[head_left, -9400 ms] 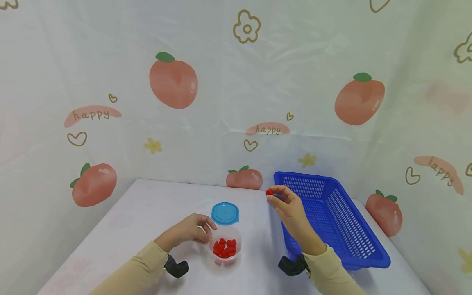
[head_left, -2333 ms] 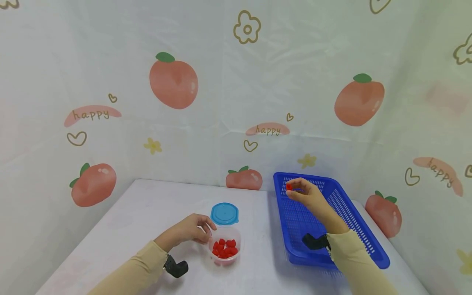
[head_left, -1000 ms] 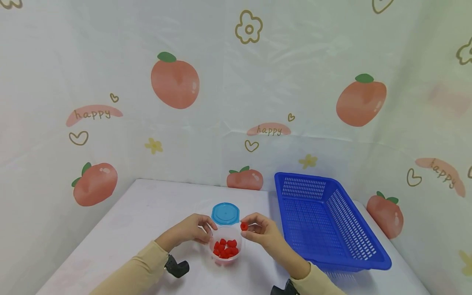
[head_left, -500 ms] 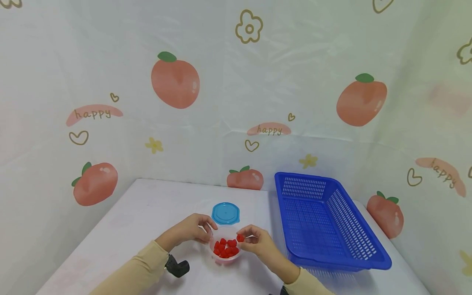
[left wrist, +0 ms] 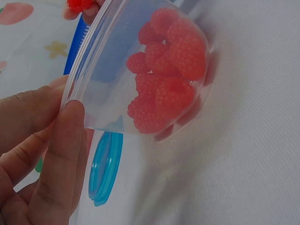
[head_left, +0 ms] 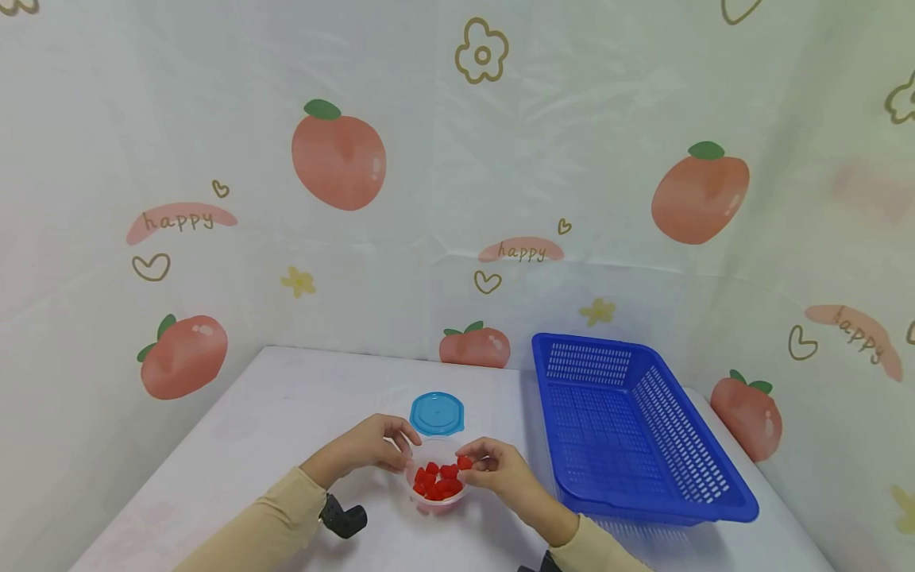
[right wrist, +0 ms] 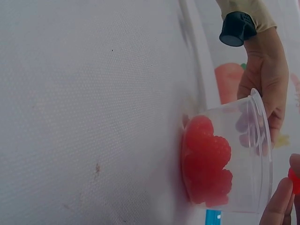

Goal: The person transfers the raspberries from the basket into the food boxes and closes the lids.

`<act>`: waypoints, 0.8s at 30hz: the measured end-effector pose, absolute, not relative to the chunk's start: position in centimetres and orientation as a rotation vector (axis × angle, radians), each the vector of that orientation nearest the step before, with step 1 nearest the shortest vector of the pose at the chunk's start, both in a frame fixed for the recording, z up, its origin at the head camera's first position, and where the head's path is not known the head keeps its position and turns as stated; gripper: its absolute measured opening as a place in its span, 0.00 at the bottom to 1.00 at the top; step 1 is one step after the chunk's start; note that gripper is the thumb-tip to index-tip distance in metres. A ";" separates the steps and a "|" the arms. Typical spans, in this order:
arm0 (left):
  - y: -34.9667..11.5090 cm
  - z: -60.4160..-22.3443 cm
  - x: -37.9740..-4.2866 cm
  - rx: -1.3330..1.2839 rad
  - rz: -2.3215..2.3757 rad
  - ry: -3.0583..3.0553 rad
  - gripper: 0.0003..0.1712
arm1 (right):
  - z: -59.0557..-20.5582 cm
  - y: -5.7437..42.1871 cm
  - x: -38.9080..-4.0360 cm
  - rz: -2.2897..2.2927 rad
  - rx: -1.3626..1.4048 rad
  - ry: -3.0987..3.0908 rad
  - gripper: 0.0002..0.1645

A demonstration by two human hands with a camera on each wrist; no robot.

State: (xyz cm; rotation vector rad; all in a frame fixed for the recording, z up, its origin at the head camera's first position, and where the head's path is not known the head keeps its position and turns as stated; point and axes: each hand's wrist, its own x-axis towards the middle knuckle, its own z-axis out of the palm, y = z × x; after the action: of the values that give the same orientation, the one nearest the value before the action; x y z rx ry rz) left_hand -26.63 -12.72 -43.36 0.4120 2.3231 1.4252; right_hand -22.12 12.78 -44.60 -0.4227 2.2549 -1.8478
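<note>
A small clear plastic tub (head_left: pixel 432 508) stands on the table with several red raspberries (left wrist: pixel 187 54) piled in its bottom. My left hand (head_left: pixel 377 442) pinches the tub's rim on the left side, thumb and fingers on either side of it in the left wrist view. Between the thumb and fingers of my right hand (head_left: pixel 506 470) is a single raspberry (head_left: pixel 465 462), held at the tub's right rim. In the right wrist view that raspberry (right wrist: pixel 294 181) shows only partly, level with the tub's open top.
Just behind the tub lies a round blue lid (head_left: pixel 438 413), flat on the white table (head_left: pixel 314 397). A large blue plastic basket (head_left: pixel 608 445) with slotted sides stands at the right. A printed cloth (head_left: pixel 429 159) hangs behind the table.
My right hand has carried the raspberry from over the blue basket leftward and down to the tub's right rim, shifting only slightly in the last half second. My left hand has stayed at the tub.
</note>
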 end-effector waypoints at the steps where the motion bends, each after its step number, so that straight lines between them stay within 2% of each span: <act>1: -12.7 -43.4 -26.6 0.413 1.426 2.324 0.17 | -44.4 12.7 -22.1 -1.845 -0.417 2.255 0.17; 6: -12.7 -43.7 -26.7 0.411 1.424 2.334 0.18 | -44.4 12.5 -22.1 -1.828 -0.350 2.240 0.19; 24: -12.6 -43.5 -26.7 0.402 1.424 2.336 0.17 | -44.2 12.6 -22.1 -1.839 -0.383 2.234 0.20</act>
State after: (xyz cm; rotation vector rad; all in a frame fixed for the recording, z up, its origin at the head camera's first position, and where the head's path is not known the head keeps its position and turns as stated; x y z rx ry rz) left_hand -26.71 -12.65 -43.46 0.4023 2.3363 1.4237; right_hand -22.08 12.57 -44.23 -0.3832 2.2339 -1.8394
